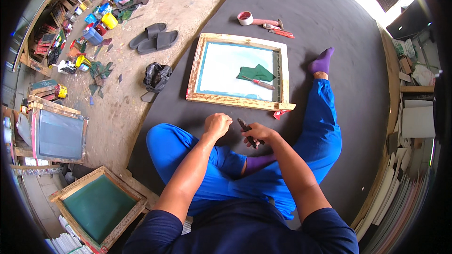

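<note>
My right hand [262,132] is closed around a pair of dark pliers [243,124], whose jaws point up and to the left. To its left, my left hand [217,125] is closed with fingers curled together; anything in it is too small to make out. Both hands are above my crossed lap, apart from each other. Just beyond them lies a wooden screen frame [235,100] with a pale mesh. On that mesh rest a dark green scrap [257,72] and a red-handled tool [263,84]. A small red piece [279,113] sits by the frame's near right corner.
Past the frame are a tape roll [245,18], a hammer [270,22] and red-handled tools [282,33] on the dark mat [362,113]. Left on the floor are black slippers [159,41], a black bag [157,76], paint pots [109,20] and a green screen [99,207].
</note>
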Motion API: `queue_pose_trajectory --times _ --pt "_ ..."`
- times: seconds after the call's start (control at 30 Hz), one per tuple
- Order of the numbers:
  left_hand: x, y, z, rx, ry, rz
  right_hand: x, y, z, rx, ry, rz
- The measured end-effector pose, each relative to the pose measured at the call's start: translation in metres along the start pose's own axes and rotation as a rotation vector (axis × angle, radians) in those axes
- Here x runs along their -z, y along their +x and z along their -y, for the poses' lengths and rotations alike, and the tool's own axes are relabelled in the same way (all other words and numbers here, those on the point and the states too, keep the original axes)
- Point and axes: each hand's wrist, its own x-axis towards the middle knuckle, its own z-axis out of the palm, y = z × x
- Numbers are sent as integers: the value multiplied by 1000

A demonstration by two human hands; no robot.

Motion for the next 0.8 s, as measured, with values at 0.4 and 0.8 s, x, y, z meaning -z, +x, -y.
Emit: queue_pose_trajectory --times 0.4,0.8 --pt "12 1 -4 239 183 331 63 8 24 -59 200 -46" --pt "6 7 -1 231 145 309 79 -3 55 -220 128 -7"
